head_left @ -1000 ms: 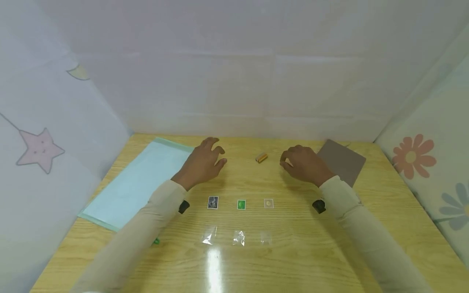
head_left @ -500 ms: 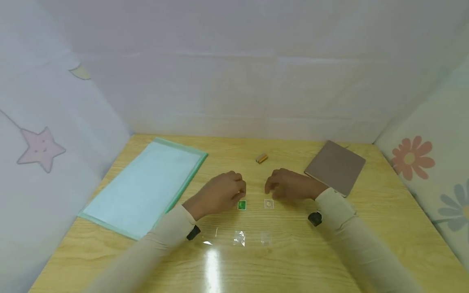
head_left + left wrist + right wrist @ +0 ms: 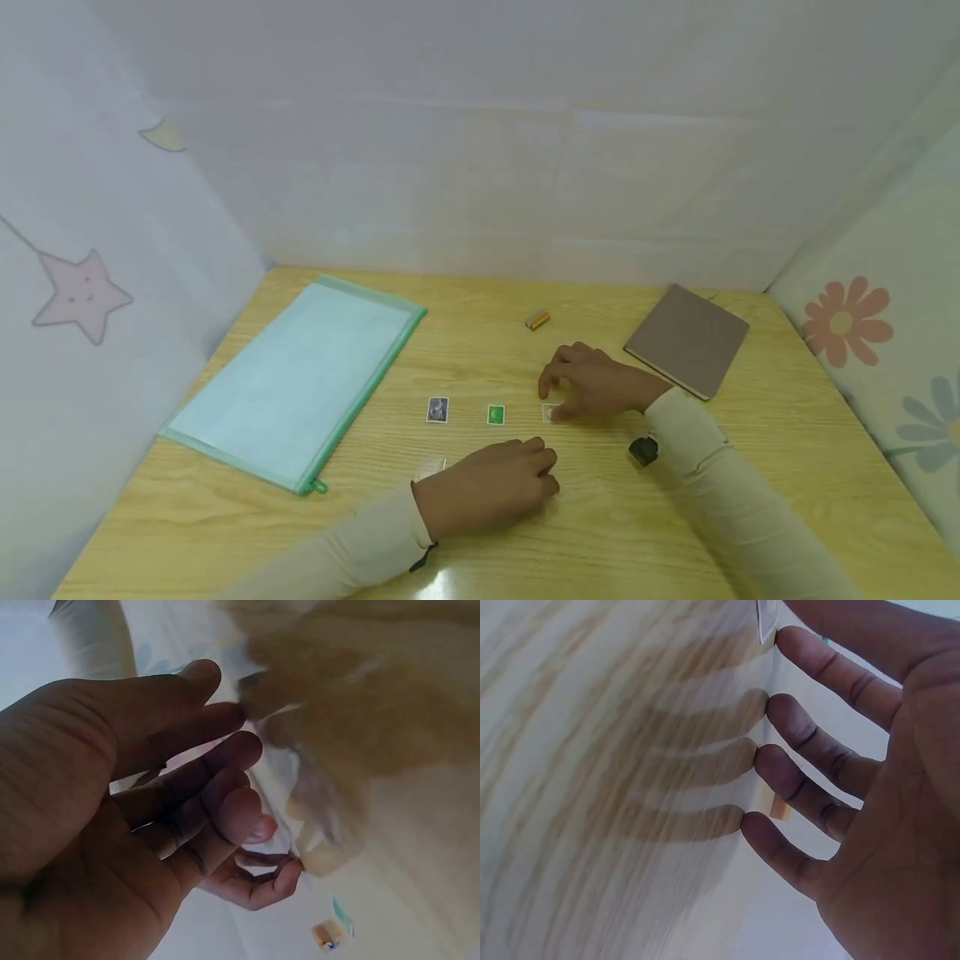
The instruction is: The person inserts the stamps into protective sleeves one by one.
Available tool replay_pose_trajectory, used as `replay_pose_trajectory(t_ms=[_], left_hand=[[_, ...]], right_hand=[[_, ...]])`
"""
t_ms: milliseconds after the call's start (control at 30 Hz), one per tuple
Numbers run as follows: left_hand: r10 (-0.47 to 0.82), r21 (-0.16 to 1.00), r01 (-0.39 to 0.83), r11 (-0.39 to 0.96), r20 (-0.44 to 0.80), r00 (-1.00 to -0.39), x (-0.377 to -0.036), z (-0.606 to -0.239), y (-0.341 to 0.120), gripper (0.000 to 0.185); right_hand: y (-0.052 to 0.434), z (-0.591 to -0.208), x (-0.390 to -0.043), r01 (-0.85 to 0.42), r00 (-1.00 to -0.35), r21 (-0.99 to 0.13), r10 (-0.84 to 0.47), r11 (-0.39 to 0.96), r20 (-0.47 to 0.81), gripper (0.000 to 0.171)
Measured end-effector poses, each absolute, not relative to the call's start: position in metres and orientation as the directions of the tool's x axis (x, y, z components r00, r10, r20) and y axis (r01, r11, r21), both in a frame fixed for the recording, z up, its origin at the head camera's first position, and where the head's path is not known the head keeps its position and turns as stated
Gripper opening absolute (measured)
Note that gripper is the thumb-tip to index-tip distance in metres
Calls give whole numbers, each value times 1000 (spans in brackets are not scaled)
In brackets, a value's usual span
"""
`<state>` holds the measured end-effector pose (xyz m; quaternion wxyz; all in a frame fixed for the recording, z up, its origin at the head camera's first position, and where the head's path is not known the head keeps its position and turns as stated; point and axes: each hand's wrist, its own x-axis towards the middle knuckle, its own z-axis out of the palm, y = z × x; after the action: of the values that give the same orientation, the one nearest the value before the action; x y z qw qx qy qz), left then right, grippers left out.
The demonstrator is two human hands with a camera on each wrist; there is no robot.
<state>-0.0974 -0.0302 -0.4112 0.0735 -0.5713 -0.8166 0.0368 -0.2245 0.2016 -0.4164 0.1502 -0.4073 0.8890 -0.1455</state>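
My right hand [image 3: 588, 383] rests over a pale stamp-like square [image 3: 549, 412], its thumb overlapping the square and its index finger apart from the thumb. In the right wrist view, the spread fingertips [image 3: 784, 712] are right at the wood, with a white corner [image 3: 766, 619] beside the index finger. Nearer the front, my left hand [image 3: 491, 483] is low over the table with loosely bent fingers. It hides most of the small clear plastic pieces. In the left wrist view its thumb and index fingertip are close to shiny clear plastic [image 3: 281, 709]. A green stamp-like square [image 3: 496, 415] and a dark one [image 3: 438, 410] lie further left.
A green-edged zip pouch [image 3: 300, 383] lies on the left of the wooden table [image 3: 225, 533]. A brown notebook [image 3: 688, 340] is at the back right. Between them sits a small orange-brown object [image 3: 537, 320]. Patterned white sheets [image 3: 480, 167] stand around the table.
Both hands came down and inward from the back. The left then moved forward and right, past the squares to the clear plastic; the right thumb now overlaps the pale square.
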Motion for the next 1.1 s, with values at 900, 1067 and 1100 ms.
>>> replay_pose_trajectory(t_ms=[900,1067,1100], left_hand=[[950,-207,928,311,95,-297,-73,-421,-16,21],[953,-183,936,300,95,-287,-73,-422,-18,22],[954,-166,940,298,95,-286,-73,-422,-19,22]], right_hand=[[191,-413,-208,-630,-642,-412,-740,658,-200,14],[190,-411,-205,-630,-626,-448,-756,634,-190,10],[190,-411,-204,-631,-624,-453,-759,630,-187,10]])
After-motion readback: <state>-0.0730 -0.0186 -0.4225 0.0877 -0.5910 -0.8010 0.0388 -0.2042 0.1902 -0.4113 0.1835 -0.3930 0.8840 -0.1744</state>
